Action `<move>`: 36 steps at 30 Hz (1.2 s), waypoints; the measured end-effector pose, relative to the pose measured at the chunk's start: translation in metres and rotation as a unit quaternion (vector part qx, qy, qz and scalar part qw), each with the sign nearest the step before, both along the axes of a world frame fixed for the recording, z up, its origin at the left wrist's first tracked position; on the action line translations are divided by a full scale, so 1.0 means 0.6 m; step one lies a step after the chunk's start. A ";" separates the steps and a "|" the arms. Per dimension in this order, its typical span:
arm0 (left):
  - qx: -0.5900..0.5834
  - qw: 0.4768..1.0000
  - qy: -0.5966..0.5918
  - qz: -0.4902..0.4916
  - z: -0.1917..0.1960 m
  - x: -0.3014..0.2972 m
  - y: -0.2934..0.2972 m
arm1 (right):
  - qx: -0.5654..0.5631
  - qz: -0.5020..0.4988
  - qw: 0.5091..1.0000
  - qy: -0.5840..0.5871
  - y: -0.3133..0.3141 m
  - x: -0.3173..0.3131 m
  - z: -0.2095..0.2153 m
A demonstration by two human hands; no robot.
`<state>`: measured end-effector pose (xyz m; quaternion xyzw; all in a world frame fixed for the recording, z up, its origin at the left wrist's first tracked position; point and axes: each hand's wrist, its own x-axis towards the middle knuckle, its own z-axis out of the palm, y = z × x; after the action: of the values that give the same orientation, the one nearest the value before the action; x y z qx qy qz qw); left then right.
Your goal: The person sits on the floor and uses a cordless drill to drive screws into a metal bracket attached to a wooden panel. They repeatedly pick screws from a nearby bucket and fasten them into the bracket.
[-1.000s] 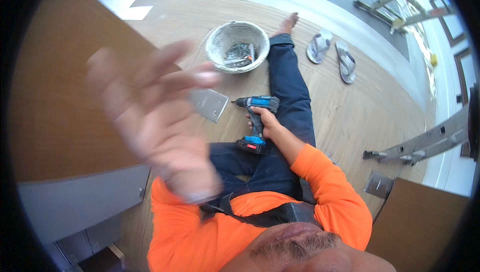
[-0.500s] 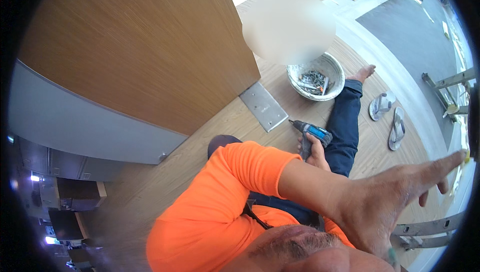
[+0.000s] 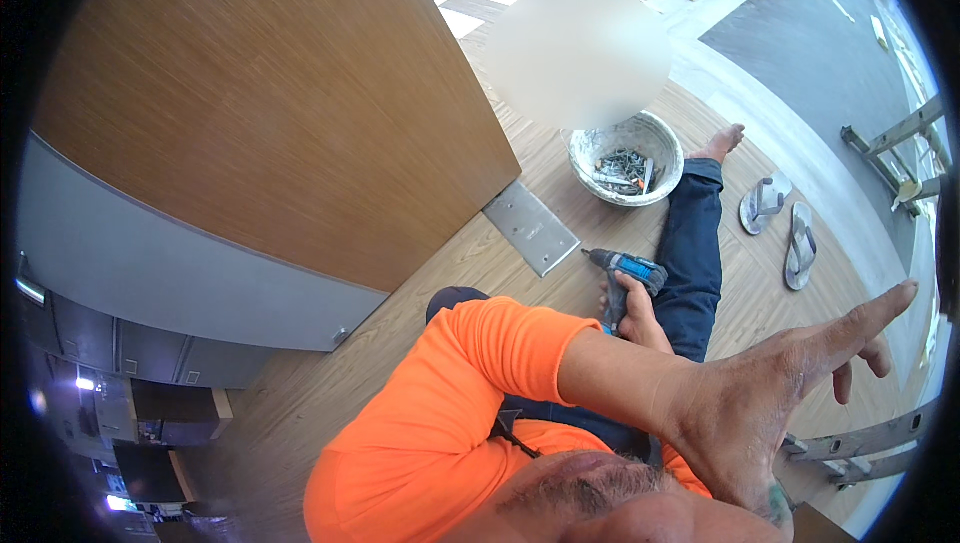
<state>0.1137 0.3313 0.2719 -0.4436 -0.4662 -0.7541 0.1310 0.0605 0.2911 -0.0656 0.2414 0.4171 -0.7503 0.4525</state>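
Metal plate (image 3: pixel 532 230) is lying by the wood-grain panel (image 3: pixel 300 113). Right hand (image 3: pixel 642 317) is gripping the cordless drill (image 3: pixel 638 271), nose toward plate; left hand (image 3: pixel 765 383) is hanging raised, fingers parted, apparently empty. Step: seemingly pausing; drilling would be needing steadier aim.

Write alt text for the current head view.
The right hand grips a blue-and-black power drill, its bit pointing toward a metal plate beside a brown panel. The left hand stretches across to the right. A bucket of loose hardware and a pair of sandals flank the person's outstretched leg.
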 end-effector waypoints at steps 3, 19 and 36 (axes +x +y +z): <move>-0.037 0.999 0.014 -0.038 -0.013 -0.001 -0.030 | 0.000 -0.013 1.000 0.005 0.004 -0.001 0.000; -0.524 0.570 -0.463 0.432 -0.617 0.058 -0.485 | 0.015 -0.027 0.999 0.014 0.008 -0.007 -0.012; -0.632 0.539 -0.382 0.405 -0.631 0.054 -0.467 | 0.014 -0.026 1.000 0.002 0.005 -0.005 -0.024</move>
<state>0.1458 0.0510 -0.1070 0.1550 -0.9577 -0.2282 -0.0823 0.0577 0.2941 -0.0797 0.2569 0.4217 -0.7564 0.4290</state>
